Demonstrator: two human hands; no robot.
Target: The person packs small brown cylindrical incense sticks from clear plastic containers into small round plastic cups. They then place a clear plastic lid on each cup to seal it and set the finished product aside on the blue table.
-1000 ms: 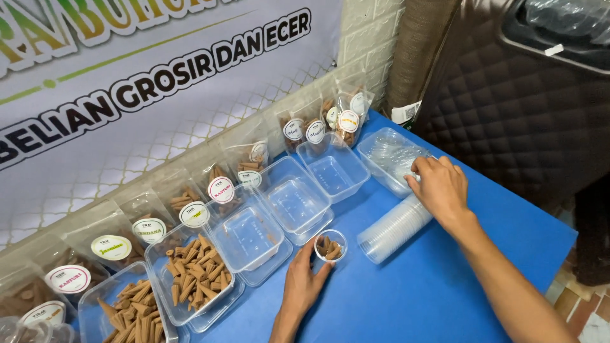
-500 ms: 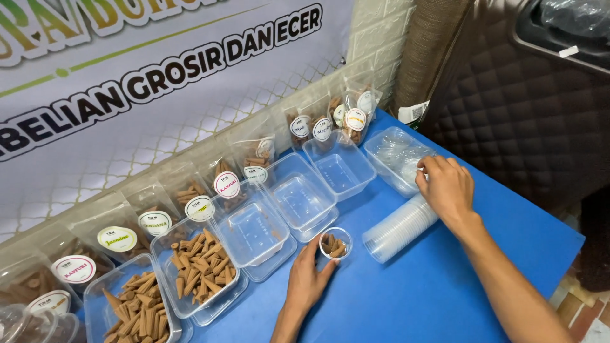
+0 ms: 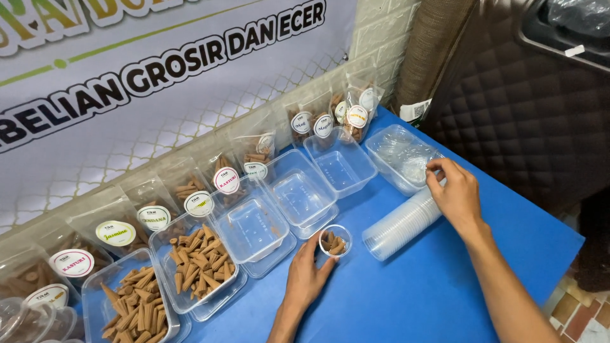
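Both hands are down on the blue tabletop (image 3: 445,286), which I take as my landmark. Her left hand (image 3: 305,276) lies near its front edge, fingers curled around the side of a small clear cup (image 3: 335,241) and grasping it; the cup stands upright on the tabletop with a few brown incense cones inside. Right hand (image 3: 454,194) is toward the tabletop's right side, fingertips pinching at the top end of a stack of clear plastic cups (image 3: 400,223) that lies on its side on the tabletop, just right of the small cup.

Largest of what surrounds them is the white banner (image 3: 159,76) hanging on the wall behind the tabletop's far edge. Below it, along that far edge, leans a row of clear pouches with round labels (image 3: 190,197), each holding brown pieces. In front of the pouches, on the tabletop, runs a line of clear plastic tubs: two at the left full of incense cones (image 3: 200,263), then three empty tubs (image 3: 298,190), and at the far right a tub of clear lids (image 3: 403,155), right beside the right hand.
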